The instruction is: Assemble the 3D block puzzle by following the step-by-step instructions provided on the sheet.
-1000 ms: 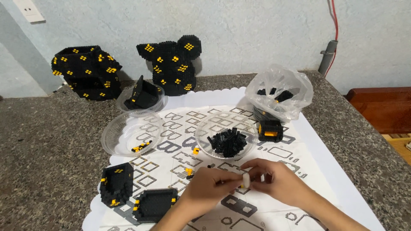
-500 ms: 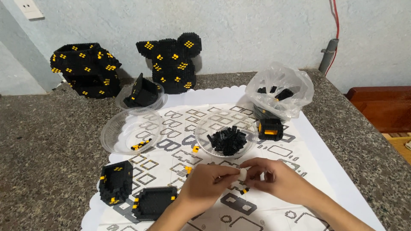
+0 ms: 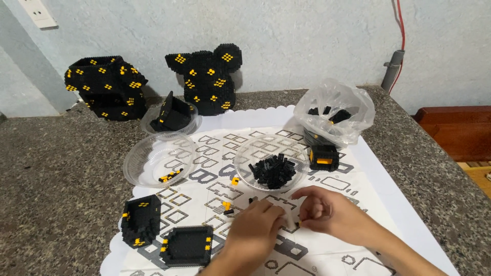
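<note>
Two hands meet low over the printed sheet (image 3: pixel 358 168), the left hand (image 3: pixel 253 230) and the right hand (image 3: pixel 325 209), with fingertips almost touching. Between them sits a small pale piece (image 3: pixel 292 221) with a tiny yellow bit at its edge; the fingers of both hands curl closed around it in a pinch, though I cannot tell exactly which fingertips press it.

Much building looks already done: two large black-and-yellow block figures (image 3: pixel 207 76) stand far beyond the fingers at the wall, and two black box-like sections (image 3: pixel 186 245) lie just left of the left hand. Much also remains, I judge: a clear dish of loose black bricks (image 3: pixel 273 171) sits just beyond the fingertips, a plastic bag (image 3: pixel 335 110) with more pieces further beyond the right hand, and a few yellow bricks (image 3: pixel 235 181) lie scattered near the left fingers.
</note>
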